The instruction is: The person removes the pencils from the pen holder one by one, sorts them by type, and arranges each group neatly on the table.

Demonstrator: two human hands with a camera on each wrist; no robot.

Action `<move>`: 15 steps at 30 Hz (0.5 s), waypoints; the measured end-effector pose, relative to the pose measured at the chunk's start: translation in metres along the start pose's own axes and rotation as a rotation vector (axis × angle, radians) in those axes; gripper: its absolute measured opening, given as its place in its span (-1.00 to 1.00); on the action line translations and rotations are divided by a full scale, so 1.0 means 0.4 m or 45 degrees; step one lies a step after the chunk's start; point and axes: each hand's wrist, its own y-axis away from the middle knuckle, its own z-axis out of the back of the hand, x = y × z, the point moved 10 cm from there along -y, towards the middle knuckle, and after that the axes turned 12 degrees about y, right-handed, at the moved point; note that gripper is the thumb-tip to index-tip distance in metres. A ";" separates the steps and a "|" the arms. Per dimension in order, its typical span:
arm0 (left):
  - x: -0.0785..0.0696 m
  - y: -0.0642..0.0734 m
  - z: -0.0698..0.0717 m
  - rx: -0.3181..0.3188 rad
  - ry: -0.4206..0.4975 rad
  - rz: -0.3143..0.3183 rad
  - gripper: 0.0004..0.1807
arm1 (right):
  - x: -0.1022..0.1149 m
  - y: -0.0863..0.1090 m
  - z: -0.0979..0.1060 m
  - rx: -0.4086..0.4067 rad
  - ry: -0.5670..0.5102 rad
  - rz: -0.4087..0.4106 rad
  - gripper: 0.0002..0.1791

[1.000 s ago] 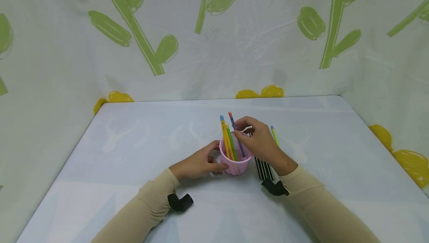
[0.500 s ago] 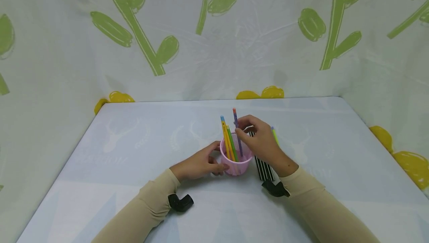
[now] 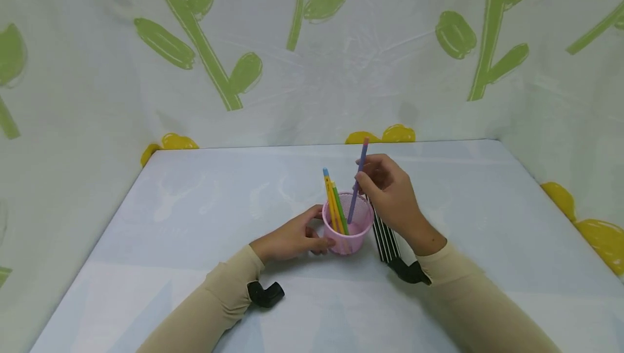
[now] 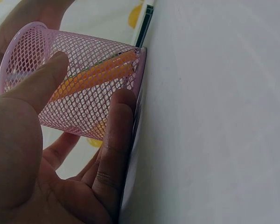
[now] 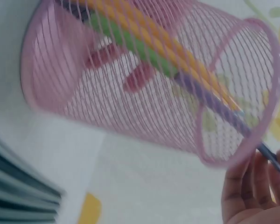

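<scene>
A pink mesh pencil cup (image 3: 347,246) stands upright on the table. My left hand (image 3: 291,238) holds it from the left, thumb on the near side and fingers on its wall, as the left wrist view (image 4: 77,79) also shows. My right hand (image 3: 392,193) pinches a purple pencil (image 3: 363,159) with a pinkish upper end, above the cup's right rim. The pencil's lower end is inside the cup, leaning the other way from the rest. Two yellow pencils (image 3: 327,184) and a green pencil (image 3: 340,208) lean together at the cup's left side.
Several black-and-white striped sticks (image 3: 385,240) lie side by side right of the cup, partly under my right hand and wrist. The pale table (image 3: 195,201) ends at a white wall covering (image 3: 370,71) with green leaf prints. Black wrist mounts (image 3: 266,294) hang below both sleeves.
My right hand has moved up and right, raising the purple pencil, which now tilts to the right. A lime-green stick right of that hand is now hidden. The left hand stays on the cup.
</scene>
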 end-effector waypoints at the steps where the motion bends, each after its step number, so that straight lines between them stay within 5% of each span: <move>1: 0.000 -0.002 -0.002 0.003 0.003 -0.004 -0.20 | 0.002 -0.001 0.011 -0.014 -0.020 0.006 -0.75; 8: 0.005 -0.005 -0.001 -0.008 -0.013 0.009 -0.21 | 0.013 -0.007 0.083 -0.027 -0.167 0.025 -0.72; 15: 0.005 -0.004 0.000 -0.014 -0.014 -0.003 -0.22 | -0.011 -0.007 0.160 -0.023 -0.036 -0.035 -0.73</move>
